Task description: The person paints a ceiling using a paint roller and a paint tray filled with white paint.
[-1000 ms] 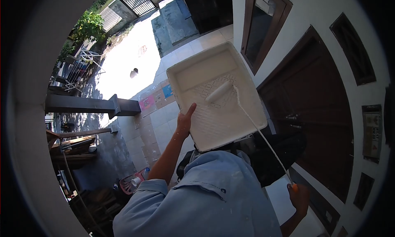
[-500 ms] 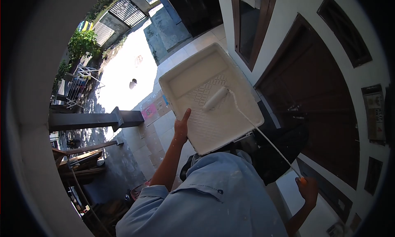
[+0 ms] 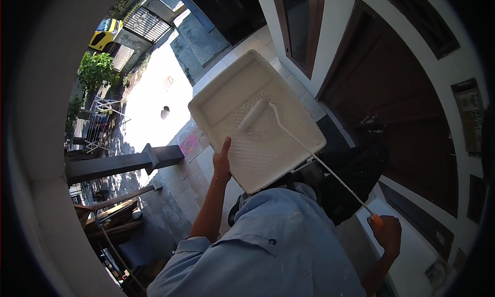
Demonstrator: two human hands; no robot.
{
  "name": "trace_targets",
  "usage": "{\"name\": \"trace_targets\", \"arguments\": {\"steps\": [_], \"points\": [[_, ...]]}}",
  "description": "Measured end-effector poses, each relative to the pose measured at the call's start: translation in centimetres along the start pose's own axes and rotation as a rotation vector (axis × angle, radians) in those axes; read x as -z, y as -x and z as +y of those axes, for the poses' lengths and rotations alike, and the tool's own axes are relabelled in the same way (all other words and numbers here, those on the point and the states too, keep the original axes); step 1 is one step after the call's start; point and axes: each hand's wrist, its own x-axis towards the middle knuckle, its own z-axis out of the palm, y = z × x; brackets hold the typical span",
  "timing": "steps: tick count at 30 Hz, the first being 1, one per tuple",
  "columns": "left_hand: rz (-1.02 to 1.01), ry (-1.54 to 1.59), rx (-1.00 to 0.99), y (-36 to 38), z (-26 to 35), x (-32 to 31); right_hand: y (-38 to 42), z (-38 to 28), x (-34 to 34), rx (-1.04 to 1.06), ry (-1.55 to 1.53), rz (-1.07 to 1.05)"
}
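A large off-white paint tray (image 3: 289, 142) is in front of my chest, its inside coated with pale paint. My left hand (image 3: 222, 163) grips its left edge, thumb over the rim and the other fingers hidden beneath. My right hand (image 3: 386, 232), at the lower right, is closed around the orange handle of a paint roller (image 3: 340, 181). The roller's long thin frame crosses the tray's right rim. Its pale sleeve (image 3: 253, 115) lies on the ridged slope of the tray, where the grid pattern shows.
A brown wooden door (image 3: 392, 106) and a framed window (image 3: 303, 29) are in the white wall on my right. To the left stand a dark pillar (image 3: 124, 163) and stacked wood (image 3: 116, 219). A metal gate (image 3: 148, 23) and yellow vehicle (image 3: 104, 35) are farther off.
The roller sleeve has moved up the tray slope, away from me and slightly left. My right hand shows more of the orange handle. The view has shifted a little.
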Motion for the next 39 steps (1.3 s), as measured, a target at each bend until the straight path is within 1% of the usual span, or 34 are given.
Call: {"name": "trace_targets", "arguments": {"steps": [2,6,7,10,11,14,17,20,21,24,27,30,31,34,35,36,38,39], "points": [[-0.004,-0.007,-0.017,0.2,0.3,-0.1,-0.1,-1.0,0.5,0.0,-0.061,-0.036],[-0.011,-0.008,-0.026,0.0,0.1,-0.1,-0.8,2.0,-0.5,-0.075,-0.065,-0.01],[-0.015,-0.003,-0.025,0.2,0.3,-0.2,-0.9,1.3,0.2,-0.124,-0.087,-0.08],[-0.025,0.0,-0.009,0.3,0.3,-0.1,-0.5,-0.8,0.3,-0.071,-0.117,-0.176],[-0.03,-0.001,-0.002,0.2,0.2,-0.1,-0.4,-1.0,0.6,-0.101,-0.152,-0.225],[-0.023,-0.012,0.006,0.1,0.2,-0.1,-0.6,0.1,2.1,-0.187,-0.143,-0.259],[-0.023,0.059,-0.038,0.1,0.1,-0.3,-0.3,1.2,1.9,-0.146,-0.169,-0.108],[0.001,0.038,-0.031,0.1,0.0,-0.3,-0.3,-0.8,1.6,-0.09,-0.218,-0.177],[0.004,0.032,-0.027,0.0,0.0,-0.2,-0.3,-0.9,1.3,-0.038,-0.256,-0.228],[0.009,0.026,-0.033,-0.1,-0.2,0.0,-0.5,0.4,1.7,-0.052,-0.286,-0.224],[0.008,0.034,-0.047,-0.4,-0.6,0.0,-0.8,1.3,1.5,-0.229,-0.229,-0.015],[0.017,0.022,-0.025,-0.5,-0.5,0.2,-0.8,0.1,0.4,-0.178,-0.175,-0.031],[0.006,0.023,-0.023,-0.3,-0.3,0.1,-0.8,-0.3,-0.1,-0.13,-0.178,-0.08],[-0.008,0.027,-0.037,-0.2,-0.3,0.0,-0.9,-0.7,1.0,-0.164,-0.108,-0.159],[-0.01,0.027,-0.042,-0.3,-0.3,0.1,-1.2,0.8,-0.1,-0.156,-0.113,-0.045],[-0.024,0.028,-0.049,-0.5,-0.6,0.4,-1.3,1.8,-1.3,-0.176,-0.082,-0.051],[-0.047,0.042,-0.069,-0.9,-1.0,0.7,-1.7,1.8,-1.2,-0.207,-0.013,-0.052],[-0.033,0.038,-0.057,-1.0,-1.1,0.7,-1.8,1.4,-1.2,-0.227,-0.022,-0.142]]}}
